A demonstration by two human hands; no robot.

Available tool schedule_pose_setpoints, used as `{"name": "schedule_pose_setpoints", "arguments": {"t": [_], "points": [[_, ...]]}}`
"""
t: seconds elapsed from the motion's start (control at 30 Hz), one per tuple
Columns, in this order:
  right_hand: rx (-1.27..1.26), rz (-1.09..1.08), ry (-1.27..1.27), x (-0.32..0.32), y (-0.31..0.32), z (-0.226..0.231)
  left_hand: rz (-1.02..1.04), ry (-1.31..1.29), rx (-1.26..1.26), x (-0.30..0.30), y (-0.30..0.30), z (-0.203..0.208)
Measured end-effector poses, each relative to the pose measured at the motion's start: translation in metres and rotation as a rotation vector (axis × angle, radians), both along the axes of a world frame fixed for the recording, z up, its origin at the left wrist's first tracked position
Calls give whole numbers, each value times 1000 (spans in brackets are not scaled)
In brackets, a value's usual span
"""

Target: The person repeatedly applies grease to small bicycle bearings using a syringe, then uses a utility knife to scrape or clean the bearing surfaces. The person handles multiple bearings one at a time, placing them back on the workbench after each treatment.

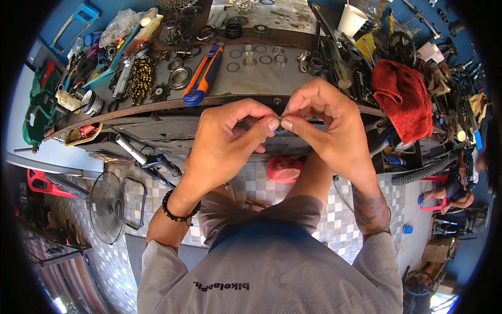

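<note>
Just beyond the workbench's front edge, my two hands meet with their fingertips nearly touching. My left hand [222, 141] is closed in a pinch of thumb and forefinger. Opposite it, my right hand [328, 128] pinches in the same way. Between them is a small ring with a blue edge [281, 132], mostly covered by the fingertips. On the bench behind the hands, several thin rings and small bearings [250, 62] lie in loose rows. An orange and blue utility knife [201, 81] rests to their left, beside a stack of larger bearing rings [180, 78].
Chain, sprockets and hand tools crowd the bench's left. A red cloth [401, 99] hangs over its right edge; a white cup [352, 20] stands behind. Below are a red container [284, 169] and a standing fan [107, 206]. Another person [460, 183] sits far right.
</note>
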State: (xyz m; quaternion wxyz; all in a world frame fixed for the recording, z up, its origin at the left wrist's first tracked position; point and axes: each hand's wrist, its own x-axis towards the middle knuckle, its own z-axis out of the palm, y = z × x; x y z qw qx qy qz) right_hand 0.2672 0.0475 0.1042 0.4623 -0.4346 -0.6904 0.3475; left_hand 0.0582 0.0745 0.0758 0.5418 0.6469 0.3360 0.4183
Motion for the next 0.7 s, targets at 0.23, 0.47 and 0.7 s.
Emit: {"name": "schedule_pose_setpoints", "arguments": {"t": [0.23, 0.47, 0.7], "points": [[-14, -31, 134, -5, 6, -11, 120, -126, 96, 15, -3, -15], [-115, 25, 162, -2, 3, -12, 168, 89, 153, 18, -5, -22], [-11, -15, 229, -3, -7, -10, 134, -200, 68, 21, -6, -21]]}}
